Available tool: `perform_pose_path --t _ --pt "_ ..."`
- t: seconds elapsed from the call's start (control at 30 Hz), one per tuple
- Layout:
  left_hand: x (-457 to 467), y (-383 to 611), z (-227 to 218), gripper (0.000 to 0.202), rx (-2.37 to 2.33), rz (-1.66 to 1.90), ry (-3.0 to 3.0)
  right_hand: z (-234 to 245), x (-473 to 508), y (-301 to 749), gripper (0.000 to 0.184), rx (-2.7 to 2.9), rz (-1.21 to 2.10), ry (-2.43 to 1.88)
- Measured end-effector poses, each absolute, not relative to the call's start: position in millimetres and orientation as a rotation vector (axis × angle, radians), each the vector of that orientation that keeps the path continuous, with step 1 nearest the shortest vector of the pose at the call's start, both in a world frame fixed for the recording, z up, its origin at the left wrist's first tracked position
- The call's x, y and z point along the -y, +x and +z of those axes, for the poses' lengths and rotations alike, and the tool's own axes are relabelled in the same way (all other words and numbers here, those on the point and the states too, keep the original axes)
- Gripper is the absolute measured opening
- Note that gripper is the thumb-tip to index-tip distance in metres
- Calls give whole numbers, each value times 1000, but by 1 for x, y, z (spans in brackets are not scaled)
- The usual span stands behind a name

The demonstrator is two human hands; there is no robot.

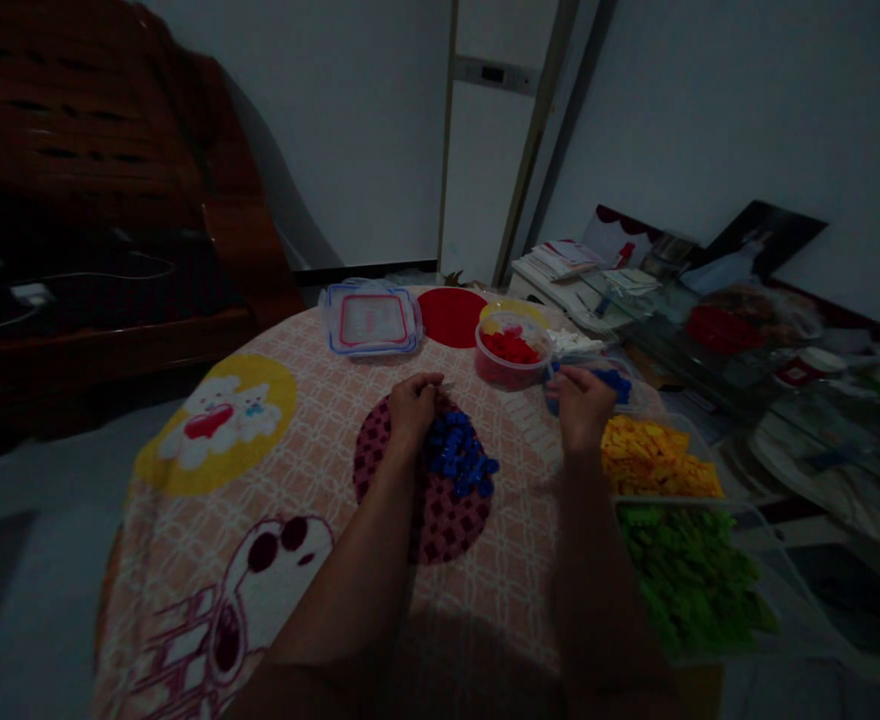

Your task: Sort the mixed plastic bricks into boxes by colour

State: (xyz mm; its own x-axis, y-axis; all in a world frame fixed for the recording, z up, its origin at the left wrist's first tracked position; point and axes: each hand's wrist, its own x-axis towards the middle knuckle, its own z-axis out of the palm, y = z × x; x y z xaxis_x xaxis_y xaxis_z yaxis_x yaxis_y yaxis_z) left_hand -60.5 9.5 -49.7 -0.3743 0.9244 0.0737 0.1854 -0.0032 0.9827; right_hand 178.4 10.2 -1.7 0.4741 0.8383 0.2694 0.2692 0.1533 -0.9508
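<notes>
A heap of small blue pieces (459,455) lies on the round table's patterned cloth (275,470). My left hand (414,410) rests at the heap's far left edge, fingers curled in a pinch; what they hold is too small to make out. My right hand (581,405) hovers over a clear container of blue pieces (614,382) to the right, fingers bent down into it. Whether it grips anything is hidden.
A clear tub of red pieces (510,352), a red lid (451,316), a yellow lid (511,311) and stacked clear lids (371,320) sit at the far side. Yellow pieces (654,455) and green pieces (691,575) fill containers at the right. Clutter covers the floor beyond.
</notes>
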Motion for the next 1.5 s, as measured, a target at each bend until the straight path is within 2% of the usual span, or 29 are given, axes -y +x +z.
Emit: perform_pose_path --t 0.13,0.3,0.47,0.57,0.77,0.93,1.03,1.2,1.37,1.5 --pt "-9 -60 -49 34 -1616 1452 1162 -3 -3 144 28 1461 718 -1363" --pt "-8 -60 -46 34 -1598 1472 1145 -10 13 106 32 2024 582 -1355" --pt "-8 -59 -46 35 -1605 1471 1118 -19 21 99 22 2357 423 -1478" --pt "-8 -59 -48 34 -1590 1479 1126 -19 18 102 19 2300 457 -1491" --pt "-11 -61 -54 31 -1579 1510 1138 -9 10 113 6 1932 772 -1496" --pt "-12 -60 -54 30 -1585 1502 1131 -2 3 135 14 1455 1077 -1441" --pt "-11 -59 -52 32 -1569 1485 1113 0 -5 153 24 1158 948 -1339" --pt "-10 -59 -51 34 -1578 1472 1117 -4 -16 184 57 840 504 -1275" --pt "-12 -60 -54 35 -1584 1471 1134 -5 -15 189 50 947 389 -1379" --pt "-12 -61 -54 34 -1579 1478 1109 -3 -9 167 34 1212 556 -1406"
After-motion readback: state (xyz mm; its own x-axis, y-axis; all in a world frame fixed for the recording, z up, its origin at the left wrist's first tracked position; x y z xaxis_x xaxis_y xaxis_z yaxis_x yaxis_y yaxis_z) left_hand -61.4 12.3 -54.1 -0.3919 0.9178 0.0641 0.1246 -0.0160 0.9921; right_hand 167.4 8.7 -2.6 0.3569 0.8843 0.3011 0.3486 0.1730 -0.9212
